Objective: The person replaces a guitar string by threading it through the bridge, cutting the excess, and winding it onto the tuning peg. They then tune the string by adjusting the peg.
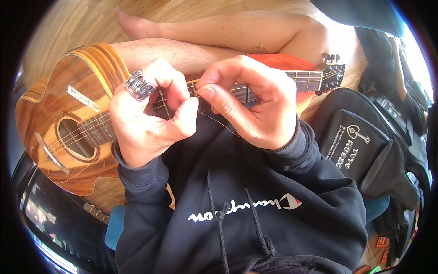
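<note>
Our left hand (153, 114) and right hand (255, 102) pinch close together, seeming to hold a thin string (223, 124); the guitar (50, 100) lies under them, by our legs; we seem to be working the string; next needs a firm, steady pinch.

Hoodie (315, 196): dk, approx. blk, l/s w/ ribbed cuffs (148, 172). Front: white script lettering (233, 210) + small red accent (297, 201); 2 dk drawcords (222, 239), each knotted. L hand (148, 121): chunky silver-col. openwork ring (140, 85). Shorts (285, 60) orange-red. Visible foot (134, 25) bare; small dk line tattoo (259, 49) on leg (223, 28).
</note>
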The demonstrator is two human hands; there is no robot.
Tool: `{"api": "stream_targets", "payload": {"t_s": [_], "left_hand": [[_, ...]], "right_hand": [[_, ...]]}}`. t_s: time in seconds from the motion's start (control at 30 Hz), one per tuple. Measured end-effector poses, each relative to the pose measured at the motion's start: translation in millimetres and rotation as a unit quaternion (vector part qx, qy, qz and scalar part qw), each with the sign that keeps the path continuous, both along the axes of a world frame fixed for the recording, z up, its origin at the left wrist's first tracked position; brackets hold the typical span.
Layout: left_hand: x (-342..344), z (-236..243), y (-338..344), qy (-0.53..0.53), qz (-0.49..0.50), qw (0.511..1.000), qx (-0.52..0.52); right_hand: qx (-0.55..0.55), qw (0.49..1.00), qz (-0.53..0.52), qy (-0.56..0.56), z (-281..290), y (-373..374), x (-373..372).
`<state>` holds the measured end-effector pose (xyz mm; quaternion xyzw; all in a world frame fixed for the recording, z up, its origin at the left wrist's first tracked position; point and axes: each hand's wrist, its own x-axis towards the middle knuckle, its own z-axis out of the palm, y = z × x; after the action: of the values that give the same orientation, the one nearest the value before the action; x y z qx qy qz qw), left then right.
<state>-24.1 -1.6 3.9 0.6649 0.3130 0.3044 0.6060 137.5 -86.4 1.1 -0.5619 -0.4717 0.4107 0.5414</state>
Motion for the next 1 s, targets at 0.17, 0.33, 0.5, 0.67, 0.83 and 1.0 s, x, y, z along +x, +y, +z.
{"api": "stream_targets", "payload": {"t_s": [0.17, 0.33, 0.5, 0.67, 0.83, 1.0], "left_hand": [[4.4, -5.1, -1.7, 0.022, 0.029, 0.995, 0.091], [10.7, -17.8, -7.9, 0.01, 0.077, 0.983, 0.164], [12.0, -13.6, -11.4, 0.051, 0.103, 0.964, 0.241], [11.0, -7.8, -8.1, -0.011, 0.055, 0.993, 0.103], [8.9, -3.4, -8.0, -0.016, 0.048, 0.998, 0.046], [5.8, -3.4, -3.6, -0.038, 0.016, 0.999, 0.035]], "right_hand": [[-0.025, 1.0, -0.01, 0.004, 2.3, 1.3, 0.3], [-0.041, 0.999, -0.009, 0.031, -2.3, 0.1, 0.9], [-0.062, 0.996, -0.01, 0.057, -0.7, -1.0, -0.1], [-0.017, 0.996, -0.048, 0.077, 3.0, -1.3, -0.5], [0.015, 0.999, -0.036, 0.015, 2.9, -0.2, -0.7], [0.07, 0.995, -0.042, -0.052, -1.2, 0.8, -1.4]]}}
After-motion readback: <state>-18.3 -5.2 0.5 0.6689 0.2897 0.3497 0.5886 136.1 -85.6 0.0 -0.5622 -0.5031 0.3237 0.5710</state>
